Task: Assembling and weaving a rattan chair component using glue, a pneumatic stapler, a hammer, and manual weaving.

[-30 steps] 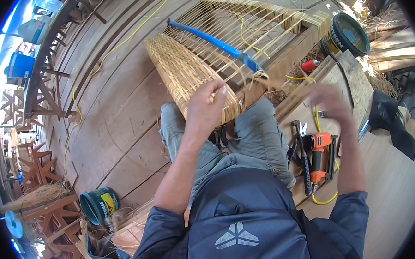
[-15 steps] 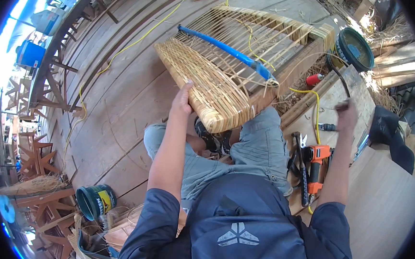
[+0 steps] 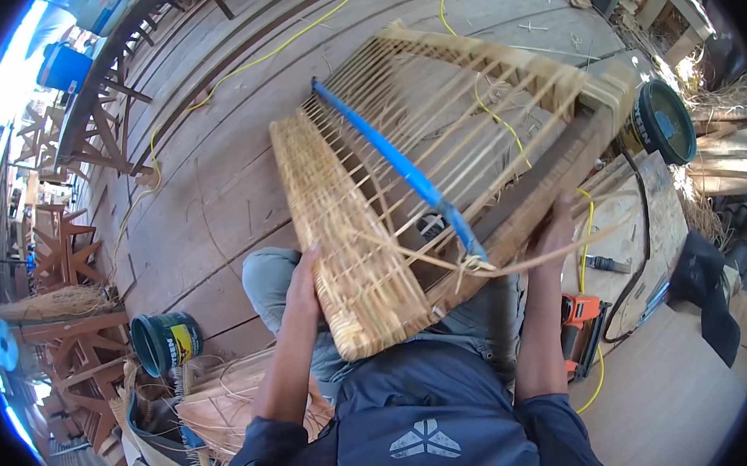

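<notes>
Over my lap is a wooden frame (image 3: pixel 560 172) strung with pale cane strands, smeared by motion at its far right corner. Its near-left part carries a tight band of cane weave (image 3: pixel 351 249). A long blue rod (image 3: pixel 396 161) passes among the strands, and a loose cane strip (image 3: pixel 554 259) trails from its near end. My left hand (image 3: pixel 303 289) grips the woven left edge, its fingers partly hidden beneath. On the opposite side, my right hand (image 3: pixel 554 233) is closed around the frame's wooden rail, slightly blurred.
To the right, an orange-and-black nail gun (image 3: pixel 579 330) and a dark curved strip (image 3: pixel 646 243) lie on a board (image 3: pixel 670 197). Dark buckets stand at far right (image 3: pixel 665 123) and lower left (image 3: pixel 162 344). A yellow hose (image 3: pixel 255 67) crosses the plank floor. Star-shaped wooden pieces (image 3: pixel 66 233) stand left.
The frame has come nearer my body and tilted, with the blue rod. My right hand has left the dark strip at the right and taken hold of the frame's rail.
</notes>
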`<state>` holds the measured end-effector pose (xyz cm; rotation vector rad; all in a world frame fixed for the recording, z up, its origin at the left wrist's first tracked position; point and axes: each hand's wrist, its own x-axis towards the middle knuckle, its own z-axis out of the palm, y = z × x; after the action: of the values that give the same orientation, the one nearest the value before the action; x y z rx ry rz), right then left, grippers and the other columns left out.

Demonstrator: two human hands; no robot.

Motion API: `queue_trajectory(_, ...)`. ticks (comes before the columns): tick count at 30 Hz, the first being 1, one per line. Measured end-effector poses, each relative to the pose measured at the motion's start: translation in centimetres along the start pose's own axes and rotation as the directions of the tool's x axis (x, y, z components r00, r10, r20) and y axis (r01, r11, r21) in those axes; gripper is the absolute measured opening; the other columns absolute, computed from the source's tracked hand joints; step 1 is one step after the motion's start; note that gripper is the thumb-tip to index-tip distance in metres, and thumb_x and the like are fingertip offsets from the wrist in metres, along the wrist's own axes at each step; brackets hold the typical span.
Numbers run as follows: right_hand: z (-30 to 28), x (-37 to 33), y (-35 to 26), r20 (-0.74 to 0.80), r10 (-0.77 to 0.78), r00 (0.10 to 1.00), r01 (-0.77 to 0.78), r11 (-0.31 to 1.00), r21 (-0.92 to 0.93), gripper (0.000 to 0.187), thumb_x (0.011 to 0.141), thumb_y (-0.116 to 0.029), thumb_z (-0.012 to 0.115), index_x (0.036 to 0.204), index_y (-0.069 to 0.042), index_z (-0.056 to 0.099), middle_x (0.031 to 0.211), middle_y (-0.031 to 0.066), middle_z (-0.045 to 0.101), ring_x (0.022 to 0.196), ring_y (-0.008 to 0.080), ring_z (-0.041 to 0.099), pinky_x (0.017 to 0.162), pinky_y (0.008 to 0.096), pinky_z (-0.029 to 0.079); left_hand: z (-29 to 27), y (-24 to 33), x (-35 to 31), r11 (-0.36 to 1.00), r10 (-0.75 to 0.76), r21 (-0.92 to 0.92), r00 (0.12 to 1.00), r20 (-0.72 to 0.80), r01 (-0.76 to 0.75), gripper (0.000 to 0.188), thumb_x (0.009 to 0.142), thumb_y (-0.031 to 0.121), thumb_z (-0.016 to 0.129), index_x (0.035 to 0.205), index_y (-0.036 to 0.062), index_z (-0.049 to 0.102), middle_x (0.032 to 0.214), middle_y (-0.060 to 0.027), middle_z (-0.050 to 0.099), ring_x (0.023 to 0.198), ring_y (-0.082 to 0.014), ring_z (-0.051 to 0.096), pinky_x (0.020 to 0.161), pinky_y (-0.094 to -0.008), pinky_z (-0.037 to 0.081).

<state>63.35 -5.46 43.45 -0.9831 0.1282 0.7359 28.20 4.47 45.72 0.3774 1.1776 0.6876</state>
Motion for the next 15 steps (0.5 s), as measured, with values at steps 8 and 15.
queue_trajectory(8,6.0,7.3,0.1,0.060,0.240,0.969,-0.179,0.848,-0.500,0.044,0.093,-0.037,0.050,0.116,-0.001,0.055,0.105,0.0073,0.060,0.090,0.0146,0.056,0.075,0.0309,0.046,0.9,-6.5,-4.6,0.978,0.048,-0.199,0.993,-0.107,-0.069,0.057,0.090,0.035,0.049,0.134,0.0011,0.036,0.132,-0.0154,0.046,0.121,-0.0298,0.046,0.105,-0.0428,0.035)
queue_trajectory(15,2.3,22.1,-3.2,0.527,-0.076,0.847,0.529,0.228,-0.817,0.031,0.089,-0.029,0.049,0.096,-0.002,0.061,0.067,0.0115,0.061,0.058,0.0200,0.058,0.055,0.0373,0.047,1.8,-10.5,-2.8,0.949,0.116,-0.285,0.990,-0.083,-0.135,0.056,0.092,0.037,0.051,0.133,0.0021,0.036,0.130,-0.0141,0.049,0.119,-0.0289,0.048,0.103,-0.0440,0.037)
